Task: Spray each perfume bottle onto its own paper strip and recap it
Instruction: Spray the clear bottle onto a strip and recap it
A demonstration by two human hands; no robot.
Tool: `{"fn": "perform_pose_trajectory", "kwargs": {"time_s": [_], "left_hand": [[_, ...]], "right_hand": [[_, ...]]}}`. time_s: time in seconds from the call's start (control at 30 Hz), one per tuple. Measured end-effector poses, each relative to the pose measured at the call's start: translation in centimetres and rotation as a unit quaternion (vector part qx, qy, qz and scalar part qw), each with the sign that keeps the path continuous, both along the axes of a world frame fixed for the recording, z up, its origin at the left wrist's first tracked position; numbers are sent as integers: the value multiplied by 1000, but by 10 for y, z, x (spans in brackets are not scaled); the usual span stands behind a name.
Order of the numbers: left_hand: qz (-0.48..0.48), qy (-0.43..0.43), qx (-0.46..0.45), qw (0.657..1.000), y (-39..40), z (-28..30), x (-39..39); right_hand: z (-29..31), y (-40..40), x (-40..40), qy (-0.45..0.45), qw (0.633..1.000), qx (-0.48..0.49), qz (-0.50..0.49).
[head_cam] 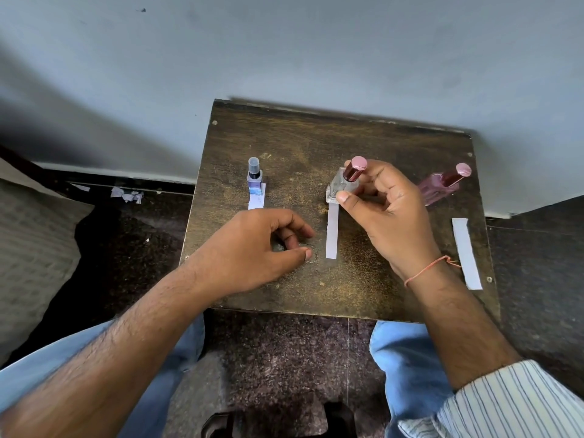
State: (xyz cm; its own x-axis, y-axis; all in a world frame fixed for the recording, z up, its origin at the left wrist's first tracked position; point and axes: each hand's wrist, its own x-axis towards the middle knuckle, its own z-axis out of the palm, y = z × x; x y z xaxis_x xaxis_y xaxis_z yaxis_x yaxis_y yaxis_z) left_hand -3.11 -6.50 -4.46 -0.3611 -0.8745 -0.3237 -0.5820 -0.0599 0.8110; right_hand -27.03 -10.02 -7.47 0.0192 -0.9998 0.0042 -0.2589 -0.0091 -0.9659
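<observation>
A small dark wooden table (347, 279) stands against a pale grey wall, over a dark speckled floor. At the table's centre, the right hand (388, 210) grips a clear square bottle (339, 188) with thumb and curled fingers; the bottle's maroon cap (355, 169) is on, tilted toward 1 o'clock. Whether the bottle's base touches the table cannot be told. A white strip (331, 230) extends from beneath it toward 6 o'clock. At 9 o'clock of it, the left hand (262, 245) rests on the wood, fingers loosely curled, holding nothing visible. Beyond that hand, at 12 o'clock, a small blue bottle (254, 180) stands upright on a second strip (256, 200), partly hidden by the knuckles. At 3 o'clock, a pink bottle (441, 186) leans, blurred, capped; its strip (467, 252) lies apart, nearer the table's front. Paper scraps (126, 195) lie on the floor.
</observation>
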Motion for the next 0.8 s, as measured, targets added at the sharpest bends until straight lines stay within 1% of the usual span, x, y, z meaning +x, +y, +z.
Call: {"fn": "perform_pose_trajectory", "kwargs": {"time_s": [0.57, 0.73, 0.8], "left_hand": [[2, -3, -4, 1000, -1, -1, -1], [12, 10, -3, 1000, -3, -1, -7], [15, 17, -10, 1000, -4, 0, -11]], "right_hand": [[-1, 3, 2, 5, 1000, 16, -1], [1, 9, -8, 29, 999, 20, 5], [4, 11, -12, 53, 999, 8, 6]]}}
